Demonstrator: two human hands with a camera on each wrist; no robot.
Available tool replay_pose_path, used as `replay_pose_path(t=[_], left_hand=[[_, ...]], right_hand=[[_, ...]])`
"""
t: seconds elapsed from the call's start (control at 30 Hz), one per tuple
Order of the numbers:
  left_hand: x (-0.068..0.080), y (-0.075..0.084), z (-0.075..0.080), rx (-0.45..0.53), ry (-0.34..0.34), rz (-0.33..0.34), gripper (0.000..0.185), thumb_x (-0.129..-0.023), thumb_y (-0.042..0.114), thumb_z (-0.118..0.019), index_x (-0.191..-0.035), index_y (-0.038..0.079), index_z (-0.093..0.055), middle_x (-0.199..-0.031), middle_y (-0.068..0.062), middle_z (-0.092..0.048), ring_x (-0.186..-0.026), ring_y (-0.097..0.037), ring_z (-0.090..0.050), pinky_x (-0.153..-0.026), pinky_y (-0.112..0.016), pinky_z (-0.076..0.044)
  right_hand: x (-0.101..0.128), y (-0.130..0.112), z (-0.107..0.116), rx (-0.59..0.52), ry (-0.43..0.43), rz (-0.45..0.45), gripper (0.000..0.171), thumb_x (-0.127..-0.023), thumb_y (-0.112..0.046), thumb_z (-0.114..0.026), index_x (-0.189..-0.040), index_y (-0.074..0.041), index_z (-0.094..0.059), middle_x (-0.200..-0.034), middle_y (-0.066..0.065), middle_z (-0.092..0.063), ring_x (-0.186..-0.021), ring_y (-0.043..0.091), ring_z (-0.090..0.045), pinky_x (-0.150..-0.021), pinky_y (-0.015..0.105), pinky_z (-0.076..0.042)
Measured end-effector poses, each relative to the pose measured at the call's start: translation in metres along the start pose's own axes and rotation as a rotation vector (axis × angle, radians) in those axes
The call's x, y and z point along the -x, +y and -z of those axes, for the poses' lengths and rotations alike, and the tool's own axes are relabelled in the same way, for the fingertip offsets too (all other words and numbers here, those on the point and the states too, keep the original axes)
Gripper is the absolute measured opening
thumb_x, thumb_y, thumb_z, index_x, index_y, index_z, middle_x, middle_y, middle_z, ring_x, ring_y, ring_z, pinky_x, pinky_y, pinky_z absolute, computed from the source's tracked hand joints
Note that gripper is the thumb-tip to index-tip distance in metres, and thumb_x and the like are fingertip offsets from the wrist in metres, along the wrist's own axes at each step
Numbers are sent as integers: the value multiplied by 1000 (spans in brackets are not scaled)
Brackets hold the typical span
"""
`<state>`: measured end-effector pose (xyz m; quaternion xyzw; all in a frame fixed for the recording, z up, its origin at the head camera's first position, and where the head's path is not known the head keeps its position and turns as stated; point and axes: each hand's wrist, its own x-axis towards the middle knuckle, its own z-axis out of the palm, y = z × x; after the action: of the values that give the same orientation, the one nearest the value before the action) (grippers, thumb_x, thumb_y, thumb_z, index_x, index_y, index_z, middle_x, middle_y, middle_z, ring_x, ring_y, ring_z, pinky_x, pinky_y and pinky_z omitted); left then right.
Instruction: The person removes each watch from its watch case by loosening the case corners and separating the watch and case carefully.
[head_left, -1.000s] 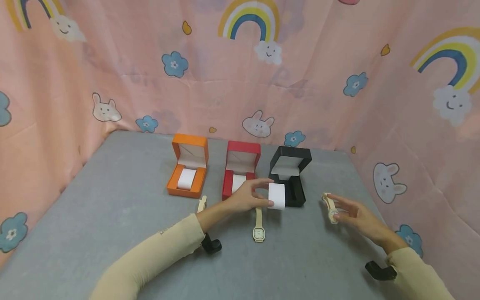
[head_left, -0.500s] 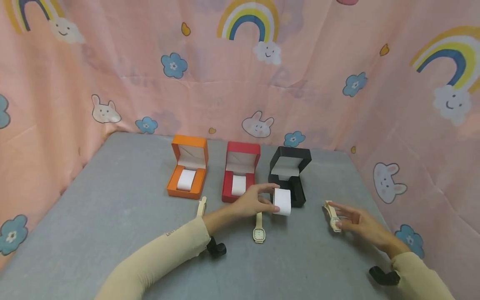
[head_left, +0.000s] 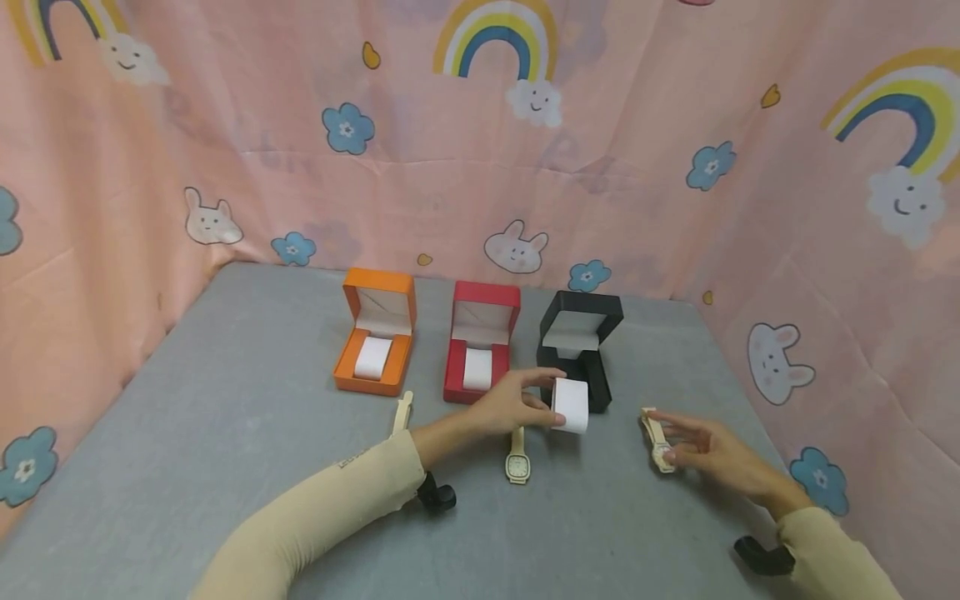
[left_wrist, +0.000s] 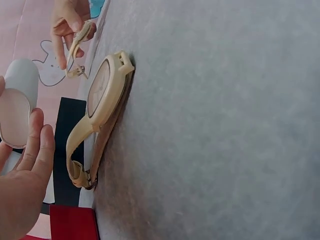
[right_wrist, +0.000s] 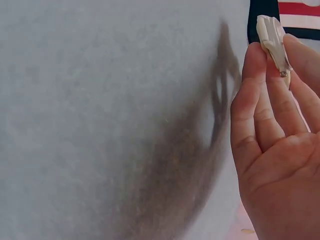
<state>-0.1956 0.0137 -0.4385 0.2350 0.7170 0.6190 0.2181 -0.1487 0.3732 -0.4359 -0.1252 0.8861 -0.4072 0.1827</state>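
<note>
Pinching a white cushion (head_left: 571,405) by the black box (head_left: 581,350), left hand (head_left: 510,402); right hand (head_left: 712,454) grips a beige watch (head_left: 657,442) (another watch (head_left: 517,457) lies between)

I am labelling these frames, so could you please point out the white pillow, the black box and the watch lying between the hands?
white pillow (head_left: 572,406), head view, its front face
black box (head_left: 582,315), head view, its lid
watch (head_left: 517,467), head view, its dial

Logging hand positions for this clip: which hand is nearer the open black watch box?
Left. The left hand holds a white cushion right in front of the open black watch box; the right hand pinches a beige watch farther right.
</note>
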Motion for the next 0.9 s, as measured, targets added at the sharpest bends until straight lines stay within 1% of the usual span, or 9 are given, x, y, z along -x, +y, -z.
replay_pose_path(t=[0.07,0.13,0.27,0.4,0.5,0.6,0.67,0.8,0.9], left_hand=[[0,1,0,2,3,1,68,-87,5,-78,-148,12,-50,-142,-13,-55,-97,-18,-73,-81,-24,-55],[0,3,0,4,5,0,68,-87,4,-78,-148,12,-50,-142,-14,-55,-96,-18,-73,-80,-24,-55],[0,2,1,10,7,-7,67,-86,3,-77,-148,10,-50,-141,-15,-56,-94,-18,-73,-80,-24,-55],[0,3,0,4,10,-10,66,-86,4,-78,-147,12,-52,-141,-14,-56,-94,-19,-74,-80,-24,-55],[0,4,0,-4,8,-12,65,-87,5,-78,-146,14,-52,-142,-14,-55,-95,-19,-74,-80,-24,-55],[-1,3,0,-5,3,-12,65,-87,5,-77,-147,13,-51,-142,-14,-55,-95,-19,-74,-80,-24,-55],[0,3,0,2,3,-15,65,-87,5,-77,-147,11,-51,-142,-15,-55,-95,-19,-74,-80,-24,-55],[0,4,1,8,6,-14,66,-87,4,-77,-147,11,-51,-142,-17,-55,-96,-20,-74,-80,-24,-55],[-1,4,2,1,7,-7,66,-88,6,-76,-148,12,-50,-143,-16,-54,-98,-20,-73,-81,-24,-55]], right_hand=[[1,0,-3,-20,-10,28,67,-95,-24,-71,-152,-5,-43,-153,34,-42,-118,9,-65,-81,22,-54],[1,1,-6,-34,-20,61,66,-94,-20,-71,-151,-2,-43,-150,36,-42,-106,-7,-63,-79,23,-56],[1,2,-11,-18,-21,57,68,-93,-20,-73,-151,-1,-43,-147,37,-45,-103,-6,-65,-79,22,-56],[2,1,-15,51,17,53,68,-91,-23,-75,-149,-4,-47,-147,34,-49,-107,-1,-65,-82,22,-55],[2,0,-16,114,40,88,67,-89,-24,-77,-148,-4,-50,-149,32,-48,-111,-5,-61,-85,24,-55],[3,0,-17,152,58,144,64,-89,-21,-77,-145,-2,-53,-149,33,-48,-113,-14,-54,-86,20,-53],[3,1,-17,155,68,176,62,-88,-18,-77,-143,0,-54,-145,33,-51,-106,-14,-52,-82,18,-50],[2,6,-14,154,74,149,60,-88,-19,-77,-142,-3,-57,-140,29,-52,-93,-4,-53,-75,19,-46],[3,10,-10,117,63,110,58,-90,-20,-76,-143,-5,-56,-138,20,-51,-92,2,-55,-76,18,-45]])
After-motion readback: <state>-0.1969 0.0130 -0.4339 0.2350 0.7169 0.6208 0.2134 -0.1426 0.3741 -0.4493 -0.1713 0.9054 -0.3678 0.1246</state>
